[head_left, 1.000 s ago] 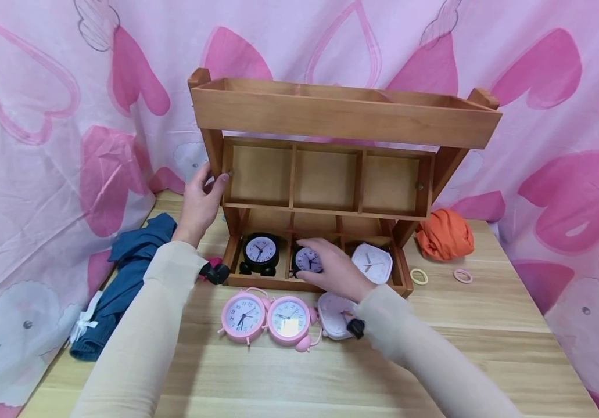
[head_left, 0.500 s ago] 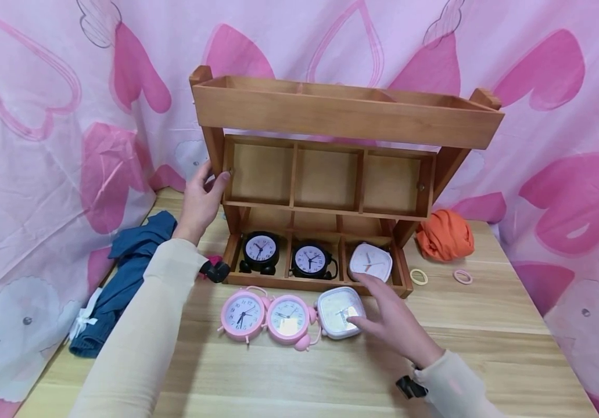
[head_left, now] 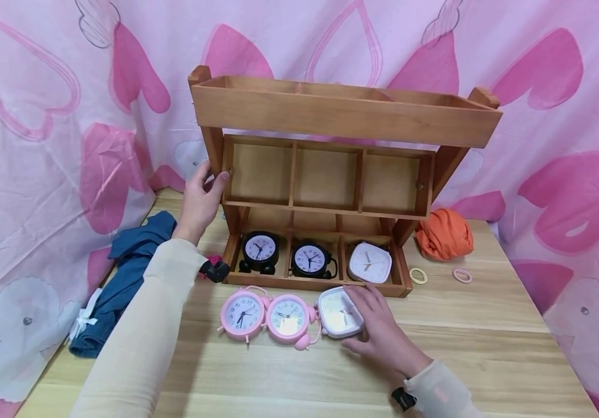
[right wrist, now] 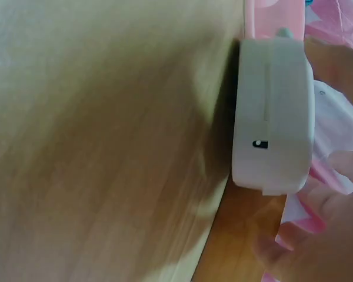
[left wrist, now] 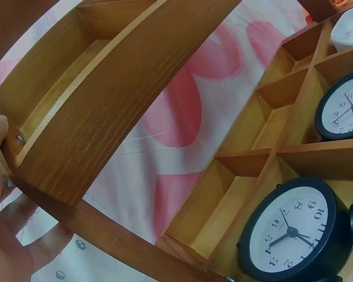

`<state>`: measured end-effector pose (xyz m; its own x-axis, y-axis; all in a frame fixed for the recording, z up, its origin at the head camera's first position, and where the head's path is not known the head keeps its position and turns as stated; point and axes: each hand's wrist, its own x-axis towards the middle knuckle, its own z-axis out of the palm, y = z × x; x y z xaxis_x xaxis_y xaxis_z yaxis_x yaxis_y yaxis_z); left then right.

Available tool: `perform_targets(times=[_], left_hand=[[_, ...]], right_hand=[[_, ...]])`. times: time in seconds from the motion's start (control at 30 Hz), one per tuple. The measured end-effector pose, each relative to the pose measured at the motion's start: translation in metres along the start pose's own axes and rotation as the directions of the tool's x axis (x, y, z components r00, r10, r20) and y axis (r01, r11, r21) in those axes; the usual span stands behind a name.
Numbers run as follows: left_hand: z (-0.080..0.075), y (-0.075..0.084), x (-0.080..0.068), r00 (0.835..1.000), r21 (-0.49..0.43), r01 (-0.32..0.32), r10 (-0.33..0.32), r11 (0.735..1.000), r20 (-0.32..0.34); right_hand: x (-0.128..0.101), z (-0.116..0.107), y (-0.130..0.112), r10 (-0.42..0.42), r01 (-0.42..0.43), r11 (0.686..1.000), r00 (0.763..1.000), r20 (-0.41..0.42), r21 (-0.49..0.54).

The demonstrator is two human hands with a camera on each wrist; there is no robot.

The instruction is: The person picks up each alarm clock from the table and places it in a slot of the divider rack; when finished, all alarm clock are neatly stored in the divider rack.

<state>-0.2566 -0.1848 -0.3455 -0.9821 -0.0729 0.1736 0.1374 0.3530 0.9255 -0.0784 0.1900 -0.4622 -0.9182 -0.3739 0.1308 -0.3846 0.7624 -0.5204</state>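
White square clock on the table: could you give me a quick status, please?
Right hand grips white square clock. Left hand holds wooden rack post. Pink clock touching its left.

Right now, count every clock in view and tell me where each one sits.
6. Bottom shelf compartments: black clock left, black clock middle, white clock right. On the table in front: two pink clocks, white clock under the right hand.

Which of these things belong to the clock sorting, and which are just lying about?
In hand:
right hand on the white square clock
left hand on the wooden three-tier rack
two pink round alarm clocks
two black round clocks and a white clock in the bottom tier

Lying about:
blue cloth
orange cloth
two hair ties
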Motion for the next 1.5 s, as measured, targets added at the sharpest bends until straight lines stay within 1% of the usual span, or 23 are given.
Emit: perform_targets(times=[0.1, 0.3, 0.37, 0.57, 0.67, 0.83, 1.1, 1.2, 1.4, 1.5], left_hand=[[0.0, 0.0, 0.0006, 1.0, -0.005, -0.003, 0.003, 1.0, -0.002], [0.0006, -0.0001, 0.0013, 1.0, -0.005, -0.005, 0.005, 1.0, 0.004], [0.0006, -0.0001, 0.0013, 1.0, -0.005, -0.005, 0.005, 1.0, 0.002], [0.001, -0.0004, 0.001, 1.0, -0.001, 0.002, -0.002, 1.0, -0.003], [0.0009, -0.0004, 0.0004, 1.0, -0.002, -0.003, 0.003, 1.0, -0.003], [0.0005, -0.0008, 0.0005, 1.0, -0.001, -0.008, 0.008, 1.0, -0.005], [0.0007, -0.0006, 0.0003, 1.0, 0.003, 0.007, -0.007, 1.0, -0.005], [0.0003, -0.0008, 0.0007, 1.0, 0.0, 0.006, -0.006, 1.0, -0.004], [0.0004, 0.0006, 0.0004, 1.0, 0.001, -0.001, 0.001, 1.0, -0.004], [0.0009, 0.0017, -0.0005, 1.0, 0.004, 0.009, -0.009, 1.0, -0.003]], right_hand=[[-0.0007, 0.0021, 0.0003, -0.002, 0.002, 0.999, 1.0, -0.008, -0.048], [-0.003, 0.0031, 0.0025, -0.002, 0.001, 0.996, 1.0, -0.006, -0.085], [-0.004, 0.0037, 0.0031, 0.003, -0.003, 0.996, 1.0, -0.007, -0.086], [-0.0053, 0.0066, 0.0031, 0.049, -0.05, 0.995, 0.999, -0.012, -0.082], [-0.0051, 0.0069, 0.0032, 0.08, -0.08, 0.994, 0.997, -0.007, -0.068], [-0.0037, 0.0052, 0.0031, 0.12, -0.12, 0.993, 0.993, 0.006, -0.017], [-0.0012, 0.0076, 0.0066, 0.064, -0.065, 0.998, 0.996, 0.055, 0.016], [-0.0015, 0.0079, 0.0069, 0.059, -0.061, 0.998, 0.996, 0.062, 0.028], [-0.0049, 0.0063, 0.0045, 0.068, -0.07, 0.997, 0.997, 0.047, 0.042], [-0.0078, 0.0039, 0.0031, 0.077, -0.078, 0.996, 0.997, 0.026, 0.046]])
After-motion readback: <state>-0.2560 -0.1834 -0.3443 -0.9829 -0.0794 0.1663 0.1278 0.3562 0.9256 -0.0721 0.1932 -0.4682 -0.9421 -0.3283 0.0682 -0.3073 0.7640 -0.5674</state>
